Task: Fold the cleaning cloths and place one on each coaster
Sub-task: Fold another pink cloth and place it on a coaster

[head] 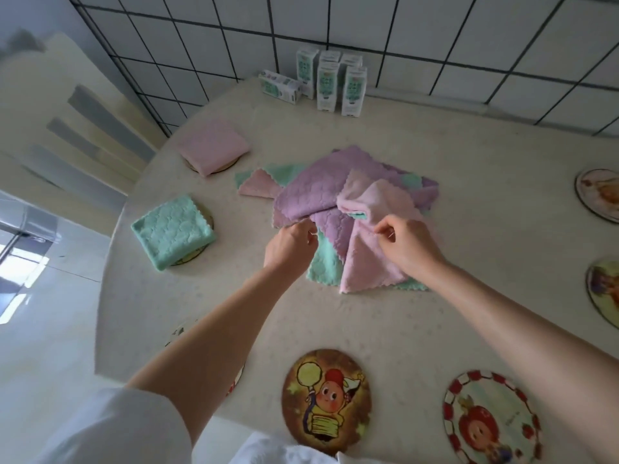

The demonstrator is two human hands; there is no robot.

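Note:
A loose pile of cleaning cloths lies mid-table: a purple cloth (321, 185) on top, a pink cloth (375, 249) draped toward me, green cloth (326, 262) beneath. My left hand (289, 244) pinches the purple cloth's near edge. My right hand (407, 241) pinches the pink cloth. A folded pink cloth (212, 145) covers a coaster at the far left. A folded green cloth (172, 231) sits on another coaster. Bare round coasters lie near me: a brown cartoon coaster (326, 398) and a red-rimmed coaster (490, 418).
Two more coasters (599, 192) (606, 289) lie at the right edge, another (177, 331) is partly hidden under my left arm. Several small cartons (335, 82) stand by the tiled wall. A chair back (83, 135) is left of the table.

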